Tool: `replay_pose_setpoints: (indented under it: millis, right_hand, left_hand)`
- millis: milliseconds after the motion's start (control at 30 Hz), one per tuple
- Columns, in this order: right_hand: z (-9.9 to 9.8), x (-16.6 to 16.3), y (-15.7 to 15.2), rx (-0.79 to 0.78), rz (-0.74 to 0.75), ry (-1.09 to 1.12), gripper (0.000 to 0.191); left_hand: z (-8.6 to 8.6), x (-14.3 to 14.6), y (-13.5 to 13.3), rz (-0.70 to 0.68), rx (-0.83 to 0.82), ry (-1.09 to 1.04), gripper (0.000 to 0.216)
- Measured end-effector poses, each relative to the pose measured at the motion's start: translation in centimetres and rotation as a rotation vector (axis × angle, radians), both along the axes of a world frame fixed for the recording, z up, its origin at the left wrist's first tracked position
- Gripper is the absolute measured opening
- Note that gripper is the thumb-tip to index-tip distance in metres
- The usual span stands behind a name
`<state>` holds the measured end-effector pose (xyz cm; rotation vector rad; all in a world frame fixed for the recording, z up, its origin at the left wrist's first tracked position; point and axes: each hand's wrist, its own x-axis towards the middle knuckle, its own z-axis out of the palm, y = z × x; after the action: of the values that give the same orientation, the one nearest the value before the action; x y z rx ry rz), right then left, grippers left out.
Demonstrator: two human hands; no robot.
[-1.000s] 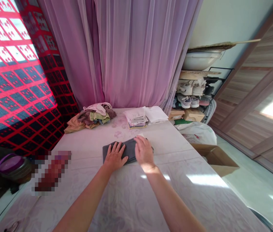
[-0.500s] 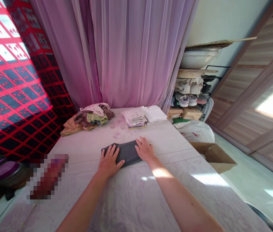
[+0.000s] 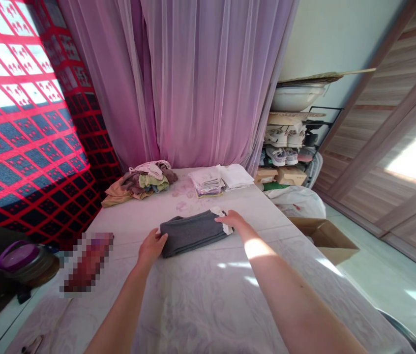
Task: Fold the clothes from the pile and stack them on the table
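Observation:
A folded dark grey garment [image 3: 191,233] lies across the middle of the pale floral-covered surface [image 3: 196,305], with a white lacy edge showing at its right end. My left hand [image 3: 151,248] grips its left end, thumb on top and fingers curled at the edge. At the opposite end, my right hand [image 3: 234,221] pinches the garment near the white edge. The fingertips of both hands are partly hidden by the cloth.
Crumpled clothes [image 3: 141,184] lie at the back left. Behind the garment sit a folded stack [image 3: 207,181] and white folded cloth [image 3: 235,175]. A blurred red object [image 3: 90,263] is at left. An open cardboard box [image 3: 335,243] stands beyond the right edge.
My hands were flat on top of the garment and have shifted outward to grip its two ends. The white lacy edge now shows at the right.

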<state>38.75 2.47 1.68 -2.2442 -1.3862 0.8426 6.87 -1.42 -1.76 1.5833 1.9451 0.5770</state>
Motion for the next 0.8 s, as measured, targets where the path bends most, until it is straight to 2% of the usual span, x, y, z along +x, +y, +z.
replay_pose_setpoints:
  millis: [133, 300, 400, 500, 633, 800]
  right_hand:
    - [0.8, 0.4, -0.2, -0.053, -0.039, 0.183, 0.03]
    - [1.7, -0.3, -2.1, 0.011, -0.023, 0.435, 0.022]
    - [3.2, -0.9, -3.0, 0.09, -0.034, 0.551, 0.021]
    - [5.6, -1.9, -3.2, 0.181, -0.032, 0.645, 0.018]
    - [9.6, -4.2, -2.1, 0.28, -0.015, 0.741, 0.019]
    - [14.5, -6.6, 2.7, 0.414, -0.093, 0.84, 0.014]
  left_hand:
    - [0.5, -0.3, 1.4, -0.011, -0.079, -0.005, 0.038]
    - [0.0, -0.1, 1.3, -0.01, -0.064, -0.014, 0.033]
    - [0.4, -0.6, 1.0, 0.006, -0.01, 0.009, 0.035]
    - [0.9, -1.9, 0.6, 0.054, 0.073, 0.076, 0.039]
    - [0.4, -3.3, 0.1, 0.037, 0.253, 0.326, 0.038]
    - [-0.8, -3.1, 0.3, -0.071, 0.295, 0.453, 0.038]
